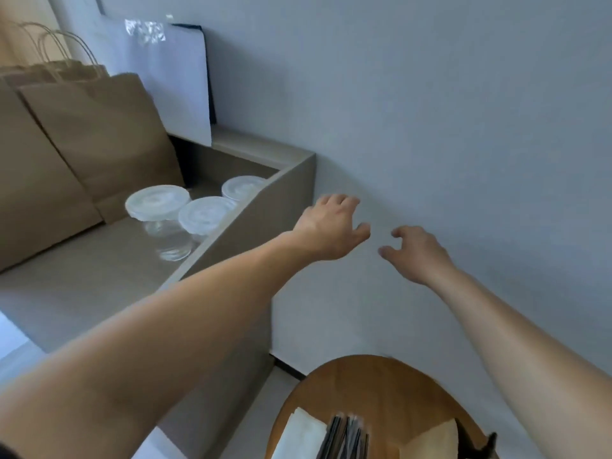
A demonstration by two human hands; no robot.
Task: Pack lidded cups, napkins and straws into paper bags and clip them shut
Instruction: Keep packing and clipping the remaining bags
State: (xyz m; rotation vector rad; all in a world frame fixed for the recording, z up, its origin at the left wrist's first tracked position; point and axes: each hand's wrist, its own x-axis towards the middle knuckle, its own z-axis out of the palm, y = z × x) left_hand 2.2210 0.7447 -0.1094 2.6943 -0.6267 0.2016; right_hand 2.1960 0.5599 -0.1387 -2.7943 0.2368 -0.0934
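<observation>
Three clear lidded cups (185, 217) stand together on the grey counter (82, 279), close to its right edge. Brown paper bags (99, 134) with twisted handles stand behind them at the left. Both arms reach forward to the right of the counter, in front of the wall. My left hand (328, 226) hangs in the air with loosely curled fingers and holds nothing. My right hand (417, 253) is beside it, also empty, fingers relaxed. White napkins (301, 435) and dark wrapped straws (346, 437) lie on a round wooden table (374, 382) at the bottom.
A white board (172, 77) leans against the wall behind the bags, on a raised ledge (261, 147). A tan paper item (430, 438) and a small black object (490, 440) lie on the round table. The grey wall (430, 111) fills the right side.
</observation>
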